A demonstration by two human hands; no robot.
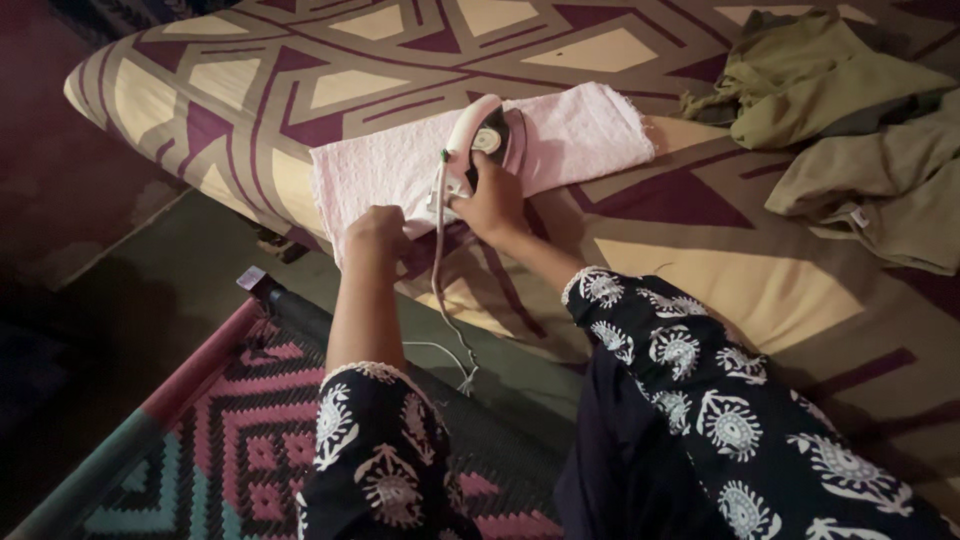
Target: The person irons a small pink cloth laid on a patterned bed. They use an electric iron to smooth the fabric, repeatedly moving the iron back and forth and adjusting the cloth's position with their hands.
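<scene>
A pink and white electric iron [482, 138] rests on a folded pale pink cloth [580, 135] laid across a mattress with a maroon and cream geometric cover [700, 250]. My right hand [492, 200] grips the rear of the iron's handle. My left hand [378, 230] is closed on the near edge of the pink cloth, pinning it to the mattress. The iron's white cord [440, 300] hangs down between my forearms. Both arms wear dark sleeves with white print.
Olive green garments [840, 80] lie crumpled at the far right of the mattress, with another [880, 190] beside them. A woven pink, black and teal mat [250, 440] covers the floor at lower left. The mattress edge drops off on the left.
</scene>
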